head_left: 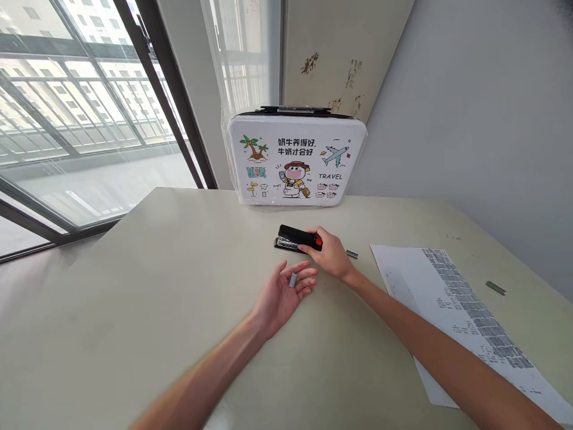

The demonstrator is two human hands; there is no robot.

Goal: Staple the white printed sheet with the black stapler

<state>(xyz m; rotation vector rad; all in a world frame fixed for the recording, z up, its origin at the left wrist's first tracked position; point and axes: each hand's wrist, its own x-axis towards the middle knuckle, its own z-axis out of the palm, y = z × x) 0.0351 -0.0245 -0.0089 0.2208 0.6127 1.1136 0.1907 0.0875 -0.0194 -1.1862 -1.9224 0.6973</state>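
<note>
My left hand [286,294] is turned palm up, its fingers loosely curled, and a small grey strip of staples [292,280] rests on them. Just beyond it, my right hand [328,251] grips the rear end of a black stapler [294,234] with a red-orange mark. The stapler's front end points left, and its top arm is raised a little above the silver tray. Another strip of staples [352,254] lies on the table right of my right wrist, partly hidden by it.
A white case [268,155] with cartoon prints stands at the table's [134,286] back edge. Printed paper [403,275] lies at the right, partly under my right forearm, with another staple strip [496,288] beyond it. A window is at the left.
</note>
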